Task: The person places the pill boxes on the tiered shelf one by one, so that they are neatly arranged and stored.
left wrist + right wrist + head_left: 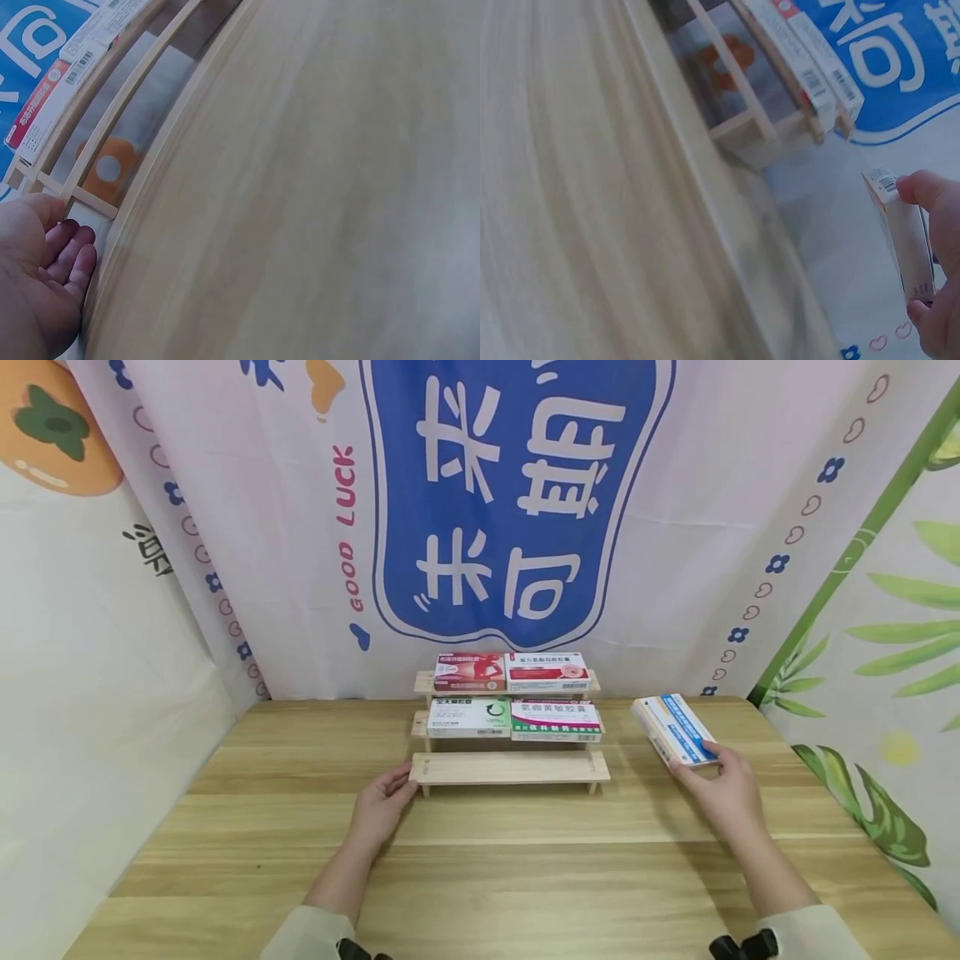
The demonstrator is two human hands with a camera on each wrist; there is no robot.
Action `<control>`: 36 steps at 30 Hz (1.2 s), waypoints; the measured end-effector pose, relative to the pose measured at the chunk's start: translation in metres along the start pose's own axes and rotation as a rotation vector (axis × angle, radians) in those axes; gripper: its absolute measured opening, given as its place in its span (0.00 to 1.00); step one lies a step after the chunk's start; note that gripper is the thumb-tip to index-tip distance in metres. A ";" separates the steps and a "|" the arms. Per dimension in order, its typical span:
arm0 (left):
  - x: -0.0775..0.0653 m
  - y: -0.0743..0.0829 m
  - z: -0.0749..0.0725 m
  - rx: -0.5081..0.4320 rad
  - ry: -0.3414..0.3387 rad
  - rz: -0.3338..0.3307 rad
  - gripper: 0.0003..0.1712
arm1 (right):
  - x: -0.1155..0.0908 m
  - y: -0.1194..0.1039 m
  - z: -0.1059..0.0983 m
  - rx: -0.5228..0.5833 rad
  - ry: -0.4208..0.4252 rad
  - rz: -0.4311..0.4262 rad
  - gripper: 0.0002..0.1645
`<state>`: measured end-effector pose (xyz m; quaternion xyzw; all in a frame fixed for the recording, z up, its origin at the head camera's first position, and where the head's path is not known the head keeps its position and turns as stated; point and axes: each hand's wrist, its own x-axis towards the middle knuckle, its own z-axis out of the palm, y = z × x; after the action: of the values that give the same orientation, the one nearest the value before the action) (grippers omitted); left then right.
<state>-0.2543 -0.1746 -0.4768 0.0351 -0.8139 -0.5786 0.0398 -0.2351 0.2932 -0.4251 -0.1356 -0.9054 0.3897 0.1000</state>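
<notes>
My left hand [379,806] is at the left end of a three-step wooden rack [510,767], gripping the corner of its lowest step. The left wrist view shows the thumb against the step's end and the other fingers [67,259] curled beside it. To the right of the rack, my right hand [723,793] holds a white and blue medicine box [675,729], tilted. In the right wrist view the thumb and fingers pinch the box [909,240] across its narrow side. No boxes stand on the lowest step.
On the top step lie a red medicine box [470,672] and a white-and-red one [548,672]. A green-and-white box [468,717] and a magenta-and-green one [556,720] fill the middle step. Behind the wooden table [510,893] hangs a printed curtain [300,527].
</notes>
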 end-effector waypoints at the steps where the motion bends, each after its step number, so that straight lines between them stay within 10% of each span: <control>1: 0.000 0.000 0.000 0.009 -0.001 0.007 0.24 | -0.002 -0.004 -0.003 0.018 -0.005 -0.018 0.55; 15: -0.001 -0.001 0.000 -0.032 0.010 0.020 0.22 | -0.030 -0.071 -0.016 0.144 -0.165 -0.311 0.44; 36: -0.001 -0.005 0.000 -0.035 0.038 -0.002 0.20 | -0.049 -0.098 0.062 0.104 -0.505 -0.508 0.38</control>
<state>-0.2534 -0.1766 -0.4813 0.0461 -0.8026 -0.5921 0.0555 -0.2227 0.1707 -0.3989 0.1996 -0.8854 0.4190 -0.0266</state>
